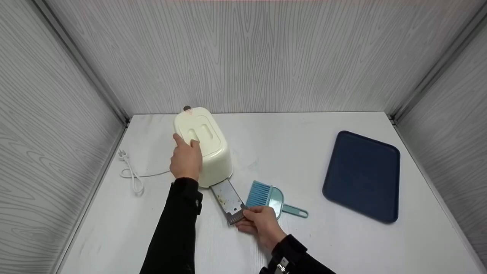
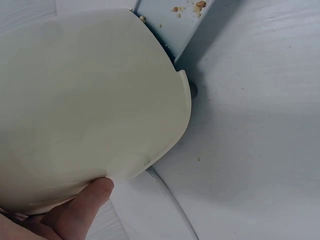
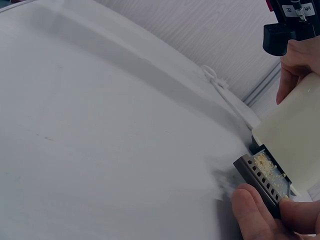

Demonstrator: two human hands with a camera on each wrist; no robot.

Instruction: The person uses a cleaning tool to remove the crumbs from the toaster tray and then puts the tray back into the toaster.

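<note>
In the head view, a white worktop (image 1: 285, 148) meets grey wood-grain walls (image 1: 247, 57) along its left, back and right edges; a navy tray (image 1: 363, 177) lies near the right edge, a blue brush and dustpan (image 1: 276, 199) between it and the hands, a plug (image 1: 123, 155) near the left edge. The cream toaster (image 1: 208, 148) stands towards the back left corner, its long axis running from the back edge forward and slightly right. The crumb tray (image 1: 228, 198) juts from its front end, pointing the same way. The left hand (image 1: 186, 161) grips the toaster's left side, thumb on top; the right hand (image 1: 264, 224) pinches the crumb tray's outer end. In the left wrist view, a digit presses the toaster's wall. In the right wrist view, thumb and fingers close on the crumb tray's slotted grey end, crumbs (image 3: 269, 167) just beyond.
</note>
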